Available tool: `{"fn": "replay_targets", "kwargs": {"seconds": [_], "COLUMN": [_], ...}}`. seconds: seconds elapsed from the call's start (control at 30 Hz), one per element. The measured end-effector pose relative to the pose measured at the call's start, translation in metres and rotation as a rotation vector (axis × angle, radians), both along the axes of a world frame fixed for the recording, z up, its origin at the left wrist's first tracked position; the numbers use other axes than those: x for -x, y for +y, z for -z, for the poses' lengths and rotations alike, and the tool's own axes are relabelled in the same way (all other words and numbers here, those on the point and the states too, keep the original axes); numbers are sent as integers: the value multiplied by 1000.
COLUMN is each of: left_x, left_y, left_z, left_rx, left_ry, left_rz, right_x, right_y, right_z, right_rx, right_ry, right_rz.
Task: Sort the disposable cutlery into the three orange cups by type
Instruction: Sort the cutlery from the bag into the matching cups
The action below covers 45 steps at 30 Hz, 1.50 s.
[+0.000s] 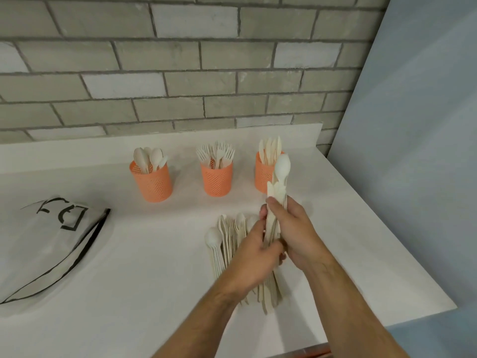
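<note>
Three orange perforated cups stand in a row near the wall: the left cup (152, 183) holds spoons, the middle cup (217, 179) holds forks, the right cup (262, 175) holds knives. My right hand (293, 229) grips a bundle of cream cutlery (280, 177), a spoon bowl topmost, raised in front of the right cup. My left hand (258, 250) pinches the lower end of that bundle. A loose pile of cutlery (224, 241) lies on the white counter (154, 254) under and left of my hands.
A white cloth bag (44, 244) with black trim and print lies at the counter's left. A grey brick wall runs behind the cups. The counter's right edge (387, 228) drops off beside a pale blue wall.
</note>
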State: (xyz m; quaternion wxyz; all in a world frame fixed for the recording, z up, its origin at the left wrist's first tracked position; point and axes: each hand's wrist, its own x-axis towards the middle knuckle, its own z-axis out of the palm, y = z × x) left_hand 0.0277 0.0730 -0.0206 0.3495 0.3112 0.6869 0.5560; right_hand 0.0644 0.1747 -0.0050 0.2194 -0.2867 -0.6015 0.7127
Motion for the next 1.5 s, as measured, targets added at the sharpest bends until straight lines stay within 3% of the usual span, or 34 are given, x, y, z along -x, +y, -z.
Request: {"fn": "replay_targets", "kwargs": {"seconds": [0.2,0.43,0.63,0.87,1.03,1.23,1.37,1.5], "left_x": [10,36,49,67,90,100,99,99], "left_y": [-1,-22,-33,-44,-57,-56,-49,-39], "left_z": [-20,-24,-25,-26,-29,-25,-22,-20], "left_rx": [-138,-134,-208,-257,-324,-298,-269,-248], "left_ry": [-18,-115,-162,-199,-290,-198,-144,-131], "left_rz": [-63,-22,-43,-120,-112,-152,-204,-192], "right_x": [9,15,30,47,55,66,66,63], "right_y": [-25,-44,-47,-56,-56,-71,-79,-65], "right_z": [-13,-21,-26,-29,-29,-26,-14,-9], "right_rx": [-139,-87,-169,-327,-396,-360,-286,-351], "right_ry": [-72,-46,-85,6,56,109,103,69], "right_rz": [-44,-189,-253,58,-13,143,143,157]}}
